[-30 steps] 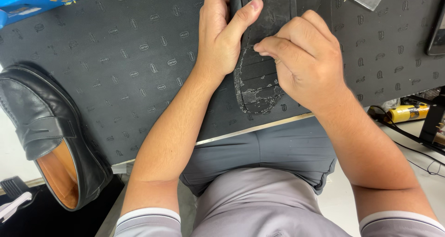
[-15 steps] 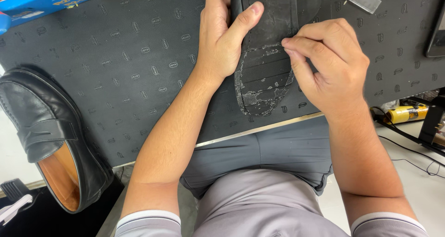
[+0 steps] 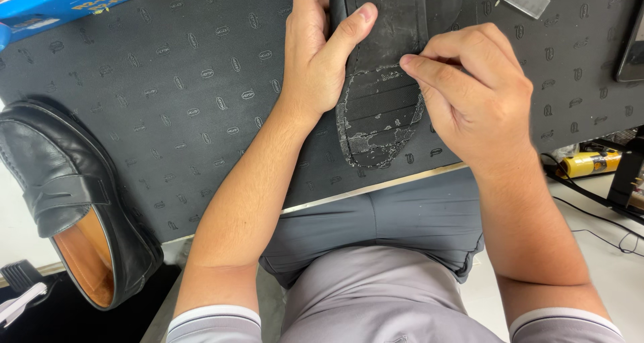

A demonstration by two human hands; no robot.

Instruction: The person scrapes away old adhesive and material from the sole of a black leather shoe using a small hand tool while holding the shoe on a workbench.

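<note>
The left hand [image 3: 315, 54] lies along the left edge of an upturned black shoe [image 3: 382, 81], palm against its side and thumb stretched across the sole, so its fingers are closed around the shoe. The forearm runs down and left toward a grey sleeve. The right hand [image 3: 469, 95] comes in from the right with its fingers curled; the thumb and first finger are pinched together at the sole's right edge, on the rough, pale-flecked layer there. Whether they actually grip a strip of it cannot be told.

The shoe lies sole-up at the top centre of a dark mat [image 3: 168, 101] that is printed with rows of small oval marks and covers the table, its heel end pointing toward the person.

A flat blue box [image 3: 60, 1] with a yellow corner sits at the top left edge. A 2nd black shoe [image 3: 74, 202], with a tan lining, rests at the left edge of the mat. A yellow can [image 3: 590, 163] lies on its side at the right, beside black cables.
</note>
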